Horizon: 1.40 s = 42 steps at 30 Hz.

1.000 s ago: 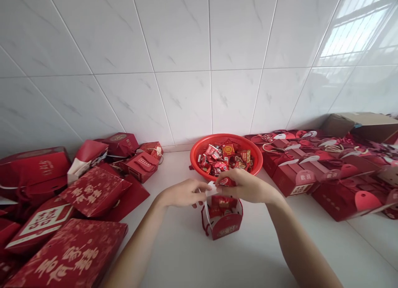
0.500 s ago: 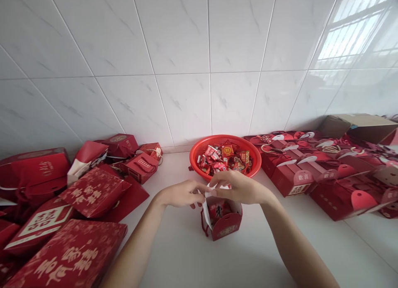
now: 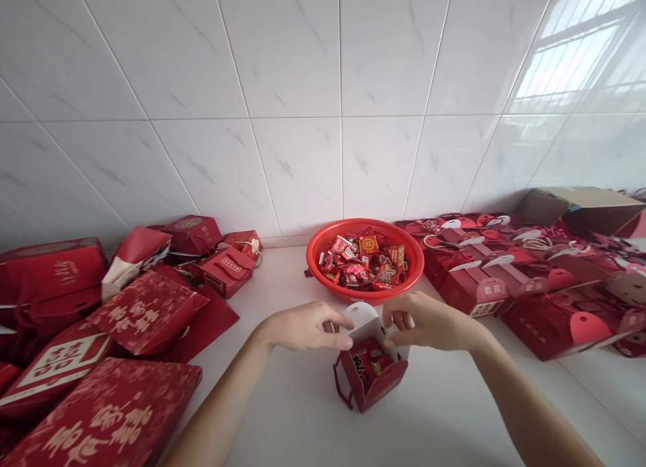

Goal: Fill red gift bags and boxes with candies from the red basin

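A small red box [image 3: 383, 385] stands with its top open in front of me, a dark red cord at its left side and wrapped candies [image 3: 362, 367] inside. Its white-lined back flap [image 3: 361, 313] stands up. My left hand [image 3: 310, 327] is at the box's upper left, thumb and forefinger apart, holding nothing. On the other side, my right hand [image 3: 418, 322] is by the right edge with its thumb and fingers spread; whether it touches the flap there I cannot tell.
Behind the box, a red plastic basket [image 3: 366, 293] holds wrapped candies. Red boxes [image 3: 146, 309] lie heaped at the left. Rows of handled red boxes [image 3: 467, 289] stand at the right, with a cardboard box [image 3: 595, 204] behind them against the tiled wall [image 3: 297, 164].
My hands have moved apart, the right one to the right. The box has turned and shifted slightly toward me, and its flaps are spread wider, showing more candies.
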{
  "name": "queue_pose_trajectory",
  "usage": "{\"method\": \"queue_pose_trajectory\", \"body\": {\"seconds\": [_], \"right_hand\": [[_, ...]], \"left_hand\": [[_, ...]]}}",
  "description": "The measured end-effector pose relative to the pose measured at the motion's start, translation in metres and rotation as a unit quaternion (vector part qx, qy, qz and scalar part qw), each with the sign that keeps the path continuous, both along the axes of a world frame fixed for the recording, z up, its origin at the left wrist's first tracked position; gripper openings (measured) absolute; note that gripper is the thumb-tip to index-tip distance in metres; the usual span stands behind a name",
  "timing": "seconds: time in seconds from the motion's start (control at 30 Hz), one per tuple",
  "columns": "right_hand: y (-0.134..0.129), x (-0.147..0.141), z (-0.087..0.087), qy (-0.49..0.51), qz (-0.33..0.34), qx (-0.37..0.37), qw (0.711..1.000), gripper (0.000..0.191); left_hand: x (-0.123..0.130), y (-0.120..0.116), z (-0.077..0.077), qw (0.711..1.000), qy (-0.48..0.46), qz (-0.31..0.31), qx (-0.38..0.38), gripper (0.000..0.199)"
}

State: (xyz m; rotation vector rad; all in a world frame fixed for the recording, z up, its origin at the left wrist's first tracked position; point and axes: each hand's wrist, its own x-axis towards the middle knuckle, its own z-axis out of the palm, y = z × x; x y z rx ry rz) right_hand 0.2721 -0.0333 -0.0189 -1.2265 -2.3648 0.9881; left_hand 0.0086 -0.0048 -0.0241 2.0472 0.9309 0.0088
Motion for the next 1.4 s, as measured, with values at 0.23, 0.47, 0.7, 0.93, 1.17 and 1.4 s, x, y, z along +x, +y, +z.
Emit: {"method": "queue_pose_trajectory", "body": {"seconds": [0.23,0.47,0.7,0.93,1.17,1.4], "right_hand": [[-0.027,-0.008,-0.019,0.051,-0.023,-0.033,0.998,0.026],[-0.046,-0.020,-0.041,0.070,-0.078,0.021,0.994,0.026],[-0.044,-0.017,-0.063,0.029,-0.162,0.102,0.981,0.015],[-0.028,-0.002,-0.074,0.114,-0.178,0.047,0.976,0.016],[-0.011,0.015,-0.095,0.133,-0.169,-0.035,0.976,0.025],[-0.017,0.019,-0.068,0.265,-0.120,-0.164,0.943,0.024]], "left_hand": [[0.031,-0.018,-0.010,0.989,-0.010,0.076,0.127,0.034],[0.037,-0.027,-0.026,0.976,0.003,0.137,0.171,0.042],[0.038,-0.025,-0.013,0.980,-0.015,0.126,0.154,0.040],[0.036,-0.027,-0.015,0.992,-0.004,0.031,0.126,0.038],[0.040,-0.029,-0.026,0.993,0.030,0.056,0.102,0.025],[0.042,-0.025,-0.025,0.977,0.072,0.123,0.159,0.036]]}}
